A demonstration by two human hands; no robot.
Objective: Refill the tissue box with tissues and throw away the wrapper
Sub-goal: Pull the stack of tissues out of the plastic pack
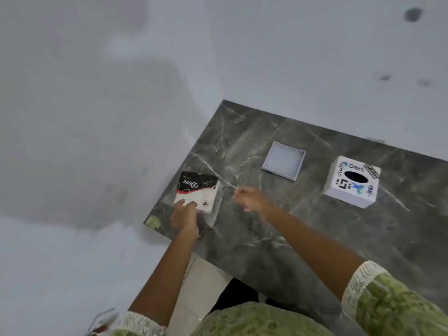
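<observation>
Counter: dark grey marble slab with pale veins, set into a corner between light walls.
Tissue pack: soft rectangular packet lying flat at the near left corner of the counter; far half black with white "Dove" lettering and a red band, near half white with small printed motifs. Clear wrapper film juts out along its right and near edges.
Left hand: rests on the near edge of the tissue pack, fingers laid flat across its white part, thumb side hidden; the grip presses down on the pack rather than closing round it.
Right hand: held above the counter just right of the pack, blurred; fingers drawn together with the tips pointing left, apparently pinching a thin strip, though what it is cannot be told.
Tissue box: white cube at the far right, well apart from the pack, with a dark oval slot on top and stickers reading "Dart" and "code".
Box base: shallow white square tray, open side up, between pack and box.
Sleeves: green print with white lace cuffs.
</observation>
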